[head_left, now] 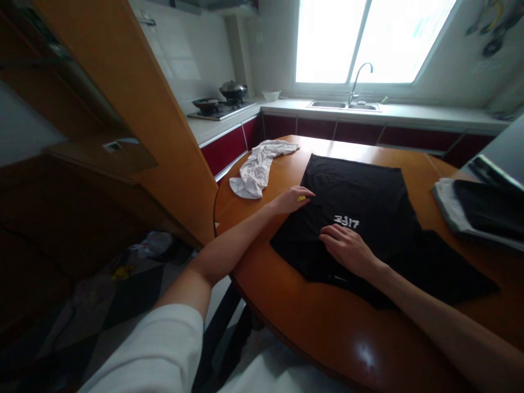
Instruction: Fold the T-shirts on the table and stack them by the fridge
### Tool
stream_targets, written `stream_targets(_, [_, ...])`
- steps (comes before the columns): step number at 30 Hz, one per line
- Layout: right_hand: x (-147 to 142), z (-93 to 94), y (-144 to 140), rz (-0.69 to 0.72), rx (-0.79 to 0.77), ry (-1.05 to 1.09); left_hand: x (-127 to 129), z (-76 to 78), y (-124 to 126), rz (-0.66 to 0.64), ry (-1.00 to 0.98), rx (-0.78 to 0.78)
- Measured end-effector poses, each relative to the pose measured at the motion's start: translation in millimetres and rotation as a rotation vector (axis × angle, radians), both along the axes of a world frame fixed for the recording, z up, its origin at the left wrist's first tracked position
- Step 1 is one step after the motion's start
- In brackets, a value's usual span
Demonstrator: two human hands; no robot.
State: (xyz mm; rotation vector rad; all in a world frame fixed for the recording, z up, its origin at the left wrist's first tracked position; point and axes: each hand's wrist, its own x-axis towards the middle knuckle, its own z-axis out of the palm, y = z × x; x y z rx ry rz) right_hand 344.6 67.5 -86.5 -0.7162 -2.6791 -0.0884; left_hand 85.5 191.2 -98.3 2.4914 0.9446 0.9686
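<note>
A black T-shirt [364, 191] lies spread on the round wooden table, with white print across its middle and its sleeve ends toward the near side. My left hand [292, 200] rests at the shirt's left edge, fingers stretched out and apart, tips touching the cloth. A small yellow patch shows between the thumb and fingers; I cannot make out what it is. Just below the print, my right hand [347, 248] bends its fingers down against the fabric, seemingly pinching it. Its fingertips are partly hidden.
The table [254, 273] holds a crumpled white garment [262, 166] at the far left and a stack of folded clothes [487, 207] at the right. Behind are a stove with pans [233, 90], a sink [344, 106] and a window. A wooden partition [164, 136] stands left.
</note>
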Motion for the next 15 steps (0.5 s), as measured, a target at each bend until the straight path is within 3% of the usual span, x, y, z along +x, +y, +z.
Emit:
stream_targets(3, [0.1, -0.3, -0.3, -0.058, -0.012, 0.073, 13.4, -9.2, 0.1, -0.077, 0.12, 0.031])
stream_targets(7, [-1.8, -5.0, -0.9, -0.098, -0.038, 0.054, 21.0, -15.0, 0.9, -0.07, 0.217, 0.02])
stream_targets(15, [-0.3, -8.8, -1.3, -0.166, -0.109, 0.126, 20.8, -12.6, 0.8, -0.168, 0.149, -0.008])
